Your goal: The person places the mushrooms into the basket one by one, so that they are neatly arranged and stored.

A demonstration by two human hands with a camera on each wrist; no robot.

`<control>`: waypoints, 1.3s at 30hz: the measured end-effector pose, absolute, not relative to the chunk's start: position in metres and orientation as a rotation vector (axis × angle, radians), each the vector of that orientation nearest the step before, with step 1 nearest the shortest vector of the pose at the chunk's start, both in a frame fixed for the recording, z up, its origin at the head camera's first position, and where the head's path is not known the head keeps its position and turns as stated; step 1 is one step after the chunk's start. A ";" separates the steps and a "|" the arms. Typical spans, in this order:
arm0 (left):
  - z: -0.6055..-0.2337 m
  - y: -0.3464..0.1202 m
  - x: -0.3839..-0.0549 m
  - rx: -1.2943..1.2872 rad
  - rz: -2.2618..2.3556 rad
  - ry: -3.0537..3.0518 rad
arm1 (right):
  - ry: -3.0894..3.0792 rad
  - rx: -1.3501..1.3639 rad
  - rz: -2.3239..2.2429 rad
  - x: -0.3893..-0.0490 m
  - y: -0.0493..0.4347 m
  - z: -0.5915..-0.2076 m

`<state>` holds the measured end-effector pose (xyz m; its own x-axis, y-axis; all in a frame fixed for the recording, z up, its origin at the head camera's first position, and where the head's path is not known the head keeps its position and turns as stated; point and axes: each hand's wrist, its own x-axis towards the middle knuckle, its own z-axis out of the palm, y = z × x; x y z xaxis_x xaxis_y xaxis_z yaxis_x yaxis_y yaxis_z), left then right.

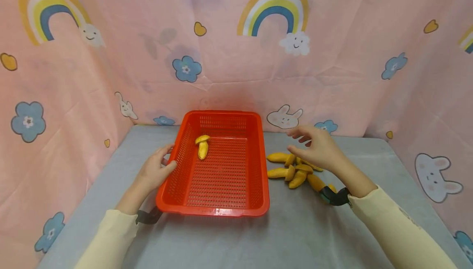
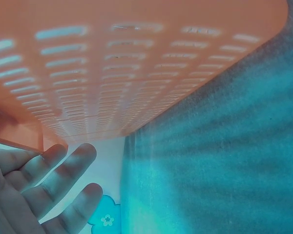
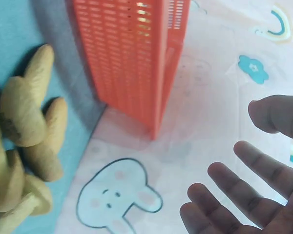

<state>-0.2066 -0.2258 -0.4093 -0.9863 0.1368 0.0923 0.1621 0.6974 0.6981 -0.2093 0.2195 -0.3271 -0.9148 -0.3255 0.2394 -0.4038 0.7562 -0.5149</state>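
A red plastic basket [image 1: 260, 158] with slotted walls stands on the grey table. Inside, toward its back left, lies one yellow mushroom-shaped piece [image 1: 203, 147]. My left hand [image 1: 155, 170] is at the basket's left rim, thumb and fingertips by the edge; in the left wrist view its fingers [image 2: 58, 190] stretch loosely below the rim, beside the outer wall. To the right of the basket lies a pile of several more mushroom-shaped pieces [image 1: 281, 173]. Above that pile hovers my right hand [image 1: 318, 145], fingers spread and holding nothing, also seen in the right wrist view.
A pink patterned curtain [image 1: 229, 67] hangs behind the table and along both sides. The grey table [image 1: 295, 236] extends in front of the basket and out to the right. A dark wrist strap [image 1: 336, 197] is on the right wrist, near the pile's front edge.
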 end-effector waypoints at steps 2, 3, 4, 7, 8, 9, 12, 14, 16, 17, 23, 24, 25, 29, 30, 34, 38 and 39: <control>-0.410 -0.226 -0.207 -0.251 -1.189 -2.862 | -2.820 0.581 0.870 -0.209 0.223 -0.332; -0.410 -0.226 -0.207 -0.250 -1.191 -2.861 | -2.826 0.576 0.865 -0.208 0.226 -0.335; -0.410 -0.226 -0.207 -0.247 -1.193 -2.863 | -2.831 0.571 0.863 -0.208 0.228 -0.338; -0.411 -0.226 -0.208 -0.245 -1.190 -2.861 | -2.849 0.568 0.852 -0.207 0.235 -0.347; -0.411 -0.226 -0.208 -0.245 -1.187 -2.860 | -2.851 0.571 0.849 -0.207 0.237 -0.350; -0.411 -0.226 -0.208 -0.245 -1.184 -2.858 | -2.851 0.576 0.850 -0.207 0.239 -0.353; -0.411 -0.226 -0.208 -0.248 -1.176 -2.856 | -2.847 0.581 0.843 -0.206 0.245 -0.362; -0.411 -0.225 -0.207 -0.251 -1.169 -2.853 | -2.847 0.578 0.846 -0.205 0.249 -0.367; -0.410 -0.225 -0.207 -0.249 -1.170 -2.853 | -2.861 0.565 0.848 -0.205 0.252 -0.373; -0.410 -0.225 -0.207 -0.249 -1.171 -2.852 | -2.871 0.554 0.851 -0.204 0.253 -0.375; -0.409 -0.225 -0.206 -0.248 -1.186 -2.853 | -2.914 0.496 0.864 -0.204 0.262 -0.390; -0.409 -0.225 -0.206 -0.249 -1.185 -2.853 | -2.915 0.495 0.863 -0.204 0.263 -0.393; -0.409 -0.225 -0.206 -0.251 -1.183 -2.852 | -2.916 0.496 0.860 -0.204 0.264 -0.395; -0.409 -0.225 -0.207 -0.254 -1.187 -2.851 | -2.915 0.503 0.867 -0.206 0.267 -0.405; -0.409 -0.225 -0.207 -0.253 -1.187 -2.850 | -2.915 0.502 0.868 -0.206 0.268 -0.407; -0.409 -0.225 -0.206 -0.255 -1.179 -2.848 | -2.918 0.511 0.812 -0.207 0.270 -0.414; -0.410 -0.225 -0.206 -0.258 -1.164 -2.845 | -2.938 0.516 0.714 -0.209 0.272 -0.420; -0.410 -0.225 -0.206 -0.260 -1.161 -2.845 | -2.945 0.511 0.699 -0.209 0.273 -0.421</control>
<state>-0.2064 -0.2249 -0.4095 -0.9841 0.1338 0.1170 0.1774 0.7023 0.6895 -0.2093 0.2729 -0.4214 -0.9420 -0.3028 0.1447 -0.3355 0.8411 -0.4242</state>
